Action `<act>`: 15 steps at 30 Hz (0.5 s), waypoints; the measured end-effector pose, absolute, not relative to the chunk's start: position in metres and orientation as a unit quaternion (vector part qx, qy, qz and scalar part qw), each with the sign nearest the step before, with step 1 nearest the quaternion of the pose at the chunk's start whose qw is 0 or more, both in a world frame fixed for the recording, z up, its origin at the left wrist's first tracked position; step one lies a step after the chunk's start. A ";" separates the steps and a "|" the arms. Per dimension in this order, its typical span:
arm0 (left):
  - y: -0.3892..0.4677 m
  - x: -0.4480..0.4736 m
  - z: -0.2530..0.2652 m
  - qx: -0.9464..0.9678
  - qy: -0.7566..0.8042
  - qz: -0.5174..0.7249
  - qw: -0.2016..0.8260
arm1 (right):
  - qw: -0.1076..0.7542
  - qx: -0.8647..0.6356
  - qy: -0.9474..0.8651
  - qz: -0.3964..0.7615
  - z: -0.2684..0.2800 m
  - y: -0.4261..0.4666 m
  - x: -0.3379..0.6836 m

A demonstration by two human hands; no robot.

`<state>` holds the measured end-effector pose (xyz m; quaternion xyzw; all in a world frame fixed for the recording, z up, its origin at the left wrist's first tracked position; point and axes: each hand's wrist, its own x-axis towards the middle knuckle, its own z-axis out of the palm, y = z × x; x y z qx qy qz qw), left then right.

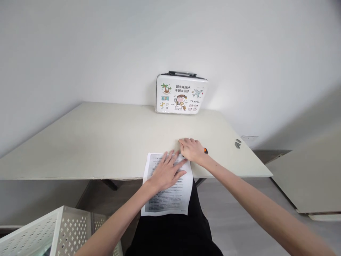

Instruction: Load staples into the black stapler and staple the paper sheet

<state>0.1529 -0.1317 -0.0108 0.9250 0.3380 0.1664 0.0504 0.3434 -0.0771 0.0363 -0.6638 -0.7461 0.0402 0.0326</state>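
A sheet of printed paper (170, 204) lies partly on the table, its lower part hanging over the front edge above my lap. My left hand (166, 172) rests flat on its upper half with the fingers spread. At the sheet's top right corner, my right hand (190, 149) is closed, knuckles up, against the tabletop. An orange-and-black object (205, 150) sticks out from behind the heel of my right hand; most of it is hidden, so its kind is unclear.
On the pale table (106, 142), a white cartoon-printed case (181, 95) stands against the wall. Several small dark grey strips (238, 143) lie near the right edge. A white perforated basket (71, 231) stands at the lower left. A pale panel (311, 174) is at the right.
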 end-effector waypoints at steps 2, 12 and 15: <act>-0.132 0.152 -0.010 0.925 0.340 0.159 0.051 | 0.043 -0.667 -0.744 0.031 0.038 -0.079 0.339; -0.132 0.140 -0.003 0.927 0.344 0.137 0.065 | 0.168 -0.644 -0.744 0.059 0.033 -0.103 0.385; -0.128 0.133 0.002 0.924 0.354 0.118 0.084 | 0.200 -0.626 -0.749 0.085 0.022 -0.119 0.408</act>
